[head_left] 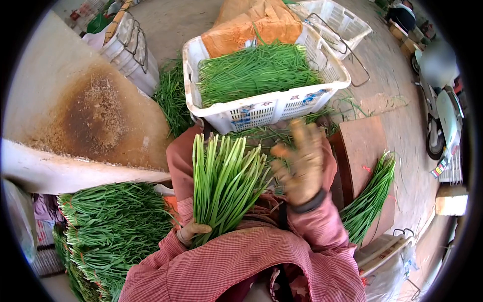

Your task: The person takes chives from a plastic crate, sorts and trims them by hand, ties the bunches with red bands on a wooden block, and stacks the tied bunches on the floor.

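Note:
My left hand [193, 230], in a dirty glove, is closed round the lower part of a bunch of green stalks [221, 183], whose pale ends point up and away from me. To the right of the bunch, my gloved right hand [302, 166] is raised, slightly blurred, with its fingers apart and nothing in them. Beyond both hands stands a white plastic crate [271, 106] holding loose green stalks [256, 70]. An orange-brown sheet [251, 30] hangs over the crate's far side.
Stacked green bundles [121, 226] lie at the left below a stained slab [100, 116]. Another bunch [370, 199] rests on a brown board [365, 146] at the right. White buckets [133, 55], a second crate [347, 25], a scooter [445, 116] and a crouching person [402, 15] are farther off.

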The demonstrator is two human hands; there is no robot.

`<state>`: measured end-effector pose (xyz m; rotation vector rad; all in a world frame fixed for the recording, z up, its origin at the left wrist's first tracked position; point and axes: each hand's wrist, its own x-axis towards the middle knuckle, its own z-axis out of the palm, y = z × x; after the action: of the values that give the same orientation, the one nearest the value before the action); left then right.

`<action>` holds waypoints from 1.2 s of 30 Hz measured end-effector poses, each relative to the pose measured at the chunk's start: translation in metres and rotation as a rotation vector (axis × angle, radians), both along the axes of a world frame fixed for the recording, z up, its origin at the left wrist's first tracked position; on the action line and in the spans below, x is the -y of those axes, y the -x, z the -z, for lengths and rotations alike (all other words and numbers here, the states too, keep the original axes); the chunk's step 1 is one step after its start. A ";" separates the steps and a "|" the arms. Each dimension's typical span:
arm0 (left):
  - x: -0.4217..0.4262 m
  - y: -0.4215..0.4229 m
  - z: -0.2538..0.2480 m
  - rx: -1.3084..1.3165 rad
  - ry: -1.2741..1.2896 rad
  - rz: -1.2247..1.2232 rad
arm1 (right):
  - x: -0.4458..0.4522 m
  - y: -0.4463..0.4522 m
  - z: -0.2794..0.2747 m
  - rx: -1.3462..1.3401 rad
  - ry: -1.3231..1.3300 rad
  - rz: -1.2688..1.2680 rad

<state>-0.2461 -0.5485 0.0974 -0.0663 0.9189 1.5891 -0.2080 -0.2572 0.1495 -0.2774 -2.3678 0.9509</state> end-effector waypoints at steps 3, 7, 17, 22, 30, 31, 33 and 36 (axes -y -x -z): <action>-0.007 0.000 -0.011 -0.083 -0.029 0.006 | 0.026 0.014 0.048 0.114 0.258 -0.329; 0.005 0.000 0.008 -0.293 0.036 0.074 | 0.040 0.027 0.089 0.017 1.412 -0.513; -0.007 -0.004 0.000 -0.504 0.129 0.142 | -0.025 0.038 -0.010 -0.307 -0.015 -0.172; -0.014 -0.009 -0.008 -0.582 0.149 0.089 | 0.007 0.077 0.004 0.247 0.349 -0.584; -0.009 -0.003 -0.007 -0.336 0.055 0.131 | -0.086 0.079 0.071 0.194 0.781 0.244; -0.007 0.000 -0.008 -0.303 0.046 0.136 | -0.111 0.056 0.092 0.106 0.345 0.275; -0.001 0.003 -0.008 -0.257 0.035 0.139 | -0.131 0.010 0.131 0.004 -0.202 0.306; 0.000 0.007 -0.005 -0.215 0.022 0.148 | -0.057 -0.077 0.110 0.221 0.301 -0.022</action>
<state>-0.2531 -0.5485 0.1025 0.1563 1.0825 1.4674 -0.1310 -0.2003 0.0397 -0.4957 -2.4211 1.3509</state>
